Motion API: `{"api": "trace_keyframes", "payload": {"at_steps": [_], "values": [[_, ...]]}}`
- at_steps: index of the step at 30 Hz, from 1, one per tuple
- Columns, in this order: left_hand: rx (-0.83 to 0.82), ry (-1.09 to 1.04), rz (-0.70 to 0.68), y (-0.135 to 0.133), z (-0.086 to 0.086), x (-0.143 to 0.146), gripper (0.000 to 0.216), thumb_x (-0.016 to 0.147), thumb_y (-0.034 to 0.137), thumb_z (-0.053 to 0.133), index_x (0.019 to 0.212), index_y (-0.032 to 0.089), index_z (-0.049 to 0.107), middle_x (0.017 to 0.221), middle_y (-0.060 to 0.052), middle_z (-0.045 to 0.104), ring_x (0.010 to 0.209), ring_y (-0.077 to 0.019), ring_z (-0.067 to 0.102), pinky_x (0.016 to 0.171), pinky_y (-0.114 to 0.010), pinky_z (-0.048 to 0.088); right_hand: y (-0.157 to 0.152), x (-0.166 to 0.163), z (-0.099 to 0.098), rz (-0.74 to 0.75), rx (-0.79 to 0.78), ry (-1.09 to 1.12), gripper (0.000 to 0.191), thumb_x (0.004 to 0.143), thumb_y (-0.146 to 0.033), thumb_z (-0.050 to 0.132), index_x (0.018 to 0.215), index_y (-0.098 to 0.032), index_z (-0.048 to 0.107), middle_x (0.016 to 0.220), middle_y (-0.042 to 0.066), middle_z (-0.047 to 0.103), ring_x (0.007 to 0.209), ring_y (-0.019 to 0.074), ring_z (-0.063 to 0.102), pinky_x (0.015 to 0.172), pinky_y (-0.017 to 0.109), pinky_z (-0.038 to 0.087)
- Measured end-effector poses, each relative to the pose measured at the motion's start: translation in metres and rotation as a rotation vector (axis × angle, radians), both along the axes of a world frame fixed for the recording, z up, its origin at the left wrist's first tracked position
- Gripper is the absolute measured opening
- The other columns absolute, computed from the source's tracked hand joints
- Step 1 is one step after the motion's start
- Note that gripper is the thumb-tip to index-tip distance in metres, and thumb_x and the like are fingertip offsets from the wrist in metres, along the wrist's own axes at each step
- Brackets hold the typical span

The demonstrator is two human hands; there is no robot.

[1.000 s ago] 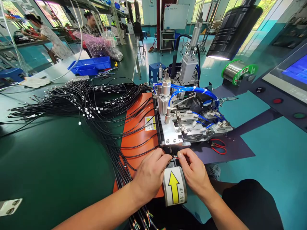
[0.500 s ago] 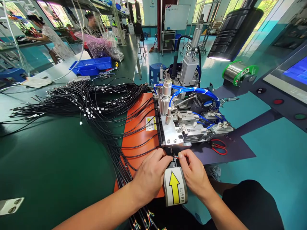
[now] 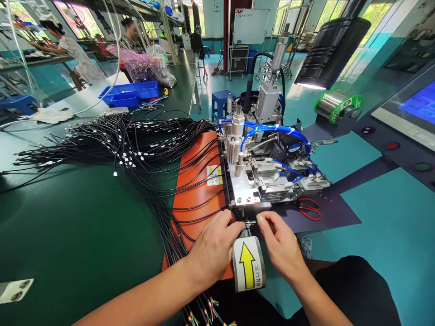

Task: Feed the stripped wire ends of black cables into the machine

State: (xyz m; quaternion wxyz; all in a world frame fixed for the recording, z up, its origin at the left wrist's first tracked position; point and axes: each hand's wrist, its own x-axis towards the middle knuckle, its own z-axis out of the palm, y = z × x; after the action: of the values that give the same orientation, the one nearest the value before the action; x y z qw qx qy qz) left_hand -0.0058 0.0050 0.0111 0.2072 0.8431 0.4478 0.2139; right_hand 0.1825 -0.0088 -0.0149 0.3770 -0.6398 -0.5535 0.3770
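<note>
My left hand (image 3: 215, 242) is closed at the front end of the machine, thumb and fingers pinching the end of a black cable that they mostly hide. Thin coloured wires (image 3: 251, 222) stick out to the right of those fingertips. Just right of the wire ends, my right hand (image 3: 280, 242) has its thumb and forefinger pressed together, apart from the wires, with nothing visible in them. Below the fingers is a rounded metal part with a yellow arrow label (image 3: 249, 265). The machine (image 3: 265, 167), with metal cylinders and blue air hoses, stands just beyond both hands.
Black cables (image 3: 136, 140) with white ends spread over the green table (image 3: 84, 235) and an orange plate (image 3: 195, 181). Red-handled scissors (image 3: 310, 208) lie right of the machine. A solder spool (image 3: 336, 105), black lamp (image 3: 335, 50) and control panel (image 3: 394, 145) stand at right. Two people work farther back.
My right hand has let go of the coloured wires and moved slightly right, leaving their ends exposed. My left hand stays in place.
</note>
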Motion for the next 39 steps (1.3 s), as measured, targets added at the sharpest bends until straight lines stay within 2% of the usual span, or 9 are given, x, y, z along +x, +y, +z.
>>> {"api": "trace_keyframes", "payload": {"at_steps": [2,7,20,22,24,27,33,39], "values": [[0.006,-0.003,-0.002,0.0,-0.001,0.0,0.024,0.091,0.009,0.05,0.106,0.018,0.067,0.095,-0.008,0.055,0.088,-0.022,0.053,0.078,-0.037,0.052,-0.002,0.003,0.006,0.006,0.052,-0.028,0.025,0.097,-0.045,0.05,0.093,-0.023,0.062,0.084,0.002,0.063,0.074,0.0187,0.058,0.068,0.028,0.046],[0.017,0.004,0.002,-0.001,-0.001,0.0,0.022,0.091,0.01,0.051,0.104,0.016,0.068,0.092,-0.008,0.054,0.085,-0.0224,0.053,0.074,-0.037,0.052,-0.004,0.002,0.016,0.145,0.13,-0.073,0.021,0.098,-0.037,0.052,0.085,-0.023,0.062,0.081,0.002,0.06,0.073,0.0186,0.056,0.066,0.029,0.043],[0.024,0.011,-0.01,-0.001,-0.001,0.001,0.021,0.091,0.01,0.051,0.103,0.016,0.068,0.093,-0.008,0.056,0.087,-0.0229,0.054,0.076,-0.037,0.052,-0.001,0.002,0.003,0.162,0.167,-0.142,0.02,0.1,-0.029,0.046,0.085,-0.022,0.057,0.081,0.001,0.057,0.077,0.018,0.055,0.071,0.031,0.043],[0.019,0.008,-0.01,-0.001,-0.002,0.0,0.022,0.09,0.009,0.051,0.103,0.017,0.068,0.095,-0.008,0.056,0.089,-0.0226,0.054,0.079,-0.037,0.053,0.0,0.004,0.004,0.165,0.199,-0.164,0.018,0.1,-0.028,0.046,0.09,-0.022,0.06,0.085,0.002,0.057,0.08,0.0184,0.056,0.073,0.031,0.044],[0.016,0.005,-0.012,-0.001,-0.004,0.0,0.023,0.089,0.007,0.052,0.103,0.017,0.068,0.097,-0.009,0.057,0.092,-0.0226,0.055,0.081,-0.037,0.053,0.002,0.005,0.006,0.19,0.252,-0.195,0.016,0.1,-0.026,0.046,0.103,-0.021,0.062,0.092,0.004,0.058,0.085,0.0192,0.058,0.077,0.032,0.046],[0.021,0.003,-0.011,0.0,-0.006,0.0,0.023,0.089,0.008,0.053,0.104,0.017,0.068,0.098,-0.009,0.057,0.092,-0.0226,0.055,0.082,-0.037,0.053,0.005,0.004,0.009,0.276,0.287,-0.227,0.023,0.1,-0.023,0.045,0.116,-0.022,0.061,0.097,0.006,0.057,0.086,0.0193,0.059,0.077,0.032,0.048],[0.031,0.003,-0.016,0.0,-0.004,0.0,0.023,0.088,0.007,0.054,0.104,0.016,0.068,0.097,-0.009,0.058,0.091,-0.0228,0.055,0.08,-0.036,0.053,0.01,0.003,0.012,0.294,0.306,-0.271,0.018,0.1,-0.022,0.046,0.1,-0.021,0.064,0.092,0.005,0.055,0.081,0.019,0.059,0.074,0.031,0.048],[0.03,0.002,-0.014,-0.001,-0.003,0.0,0.024,0.088,0.006,0.052,0.104,0.016,0.068,0.099,-0.009,0.058,0.092,-0.0228,0.055,0.081,-0.037,0.052,0.01,0.006,0.01,0.272,0.317,-0.274,0.016,0.1,-0.021,0.046,0.098,-0.02,0.062,0.09,0.005,0.054,0.081,0.0186,0.057,0.075,0.031,0.047]]}}
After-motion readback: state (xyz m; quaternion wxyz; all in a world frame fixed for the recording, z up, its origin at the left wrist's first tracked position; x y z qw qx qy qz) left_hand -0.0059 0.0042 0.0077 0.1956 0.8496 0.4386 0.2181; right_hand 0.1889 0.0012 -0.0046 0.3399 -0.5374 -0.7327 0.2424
